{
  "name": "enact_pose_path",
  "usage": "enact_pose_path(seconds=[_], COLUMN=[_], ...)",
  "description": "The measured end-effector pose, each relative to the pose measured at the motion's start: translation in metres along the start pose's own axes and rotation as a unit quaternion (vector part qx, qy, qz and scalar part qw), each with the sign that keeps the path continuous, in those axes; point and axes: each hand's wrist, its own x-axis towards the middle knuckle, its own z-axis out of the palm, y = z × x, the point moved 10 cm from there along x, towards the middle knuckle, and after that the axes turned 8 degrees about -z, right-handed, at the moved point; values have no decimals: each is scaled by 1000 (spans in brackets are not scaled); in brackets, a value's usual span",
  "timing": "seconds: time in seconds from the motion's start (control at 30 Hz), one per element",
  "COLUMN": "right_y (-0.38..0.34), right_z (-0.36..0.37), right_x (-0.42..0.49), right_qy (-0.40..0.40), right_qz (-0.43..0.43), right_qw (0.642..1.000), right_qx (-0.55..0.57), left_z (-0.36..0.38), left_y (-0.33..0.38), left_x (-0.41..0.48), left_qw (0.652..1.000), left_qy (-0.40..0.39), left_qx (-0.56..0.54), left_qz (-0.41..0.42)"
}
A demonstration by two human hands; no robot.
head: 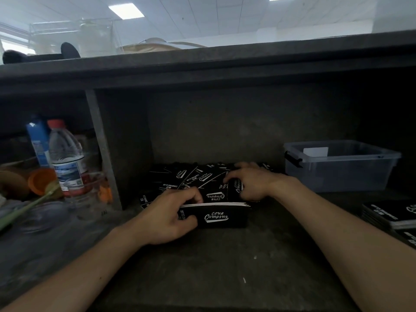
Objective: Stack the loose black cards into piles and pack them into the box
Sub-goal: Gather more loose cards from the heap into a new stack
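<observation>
Forearms are lying closest to my view, both reaching forward over the dark bench into the recess beyond. My left grip is wrapping round a gathered pile of black cards, thumb on the near face and fingers curled over the top edge, holding it upright on its long edge on the bench. Just behind it the loose black cards are lying fanned and overlapping. My right grip is resting on that scatter and pinching a single card between thumb and fingertips; whether that card is lifting clear of the heap I cannot tell. The clear plastic box is sitting to the right, near the scatter, with its lid off, and I am making out no black cards inside it through the cloudy wall. Finished piles are waiting at the far right edge of the bench. Off to the left a water bottle is standing among clutter. I am reading this as the gathering step, with packing not yet begun and plenty of cards unsorted. The next move is calling for the pinched card to come across onto the pile, squared to its edges, with my left grip loosening only enough to admit it without letting the pile splay.
</observation>
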Motion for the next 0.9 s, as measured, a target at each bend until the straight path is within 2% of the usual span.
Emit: enact_pose_path(seconds=[0.17, 0.23, 0.33, 0.43, 0.5, 0.57, 0.63, 0.67, 0.73, 0.8, 0.83, 0.9], right_y=[16, 27, 25, -5, -27, -35, -23, -10, 12, 9, 4, -6], right_z=[-52, -68, -68, -47, -23, -7, -8, -14, -24, -13, -8, -13], right_x=[-16, -26, -40, -45, -42, -34, -25, -20, -14, -12, -12, -14], right_qy=[208, 225, 116, -10, -76, -95, -45, 7, 84, 39, 20, 30], right_qz=[7, 24, 16, -42, -76, -81, -52, -39, -20, -30, -41, -67], right_qw=[978, 973, 973, 967, 949, 912, 891, 902, 952, 990, 995, 995], right_qx=[-10, 44, 197, 250, 296, 391, 448, 429, 295, 129, 88, 73], left_z=[0, -2, -4, -4, -4, -1, 3, 4, 4, 2, 3, 5], left_y=[2, 0, -5, -8, -8, -9, -9, -7, -3, 2, 2, 3], left_x=[1, 2, 2, 2, 2, 3, 3, 3, 3, 3, 3, 3], left_qw=[1000, 1000, 1000, 999, 998, 995, 991, 992, 996, 999, 1000, 1000], left_qy=[8, 13, 17, 20, 29, 22, 3, -4, -4, 4, 2, -3], left_qx=[-15, -24, -25, -25, -39, -86, -126, -120, -78, -38, -31, -28], left_qz=[12, 10, -11, -23, -32, -41, -49, -49, -30, -7, -3, 0])
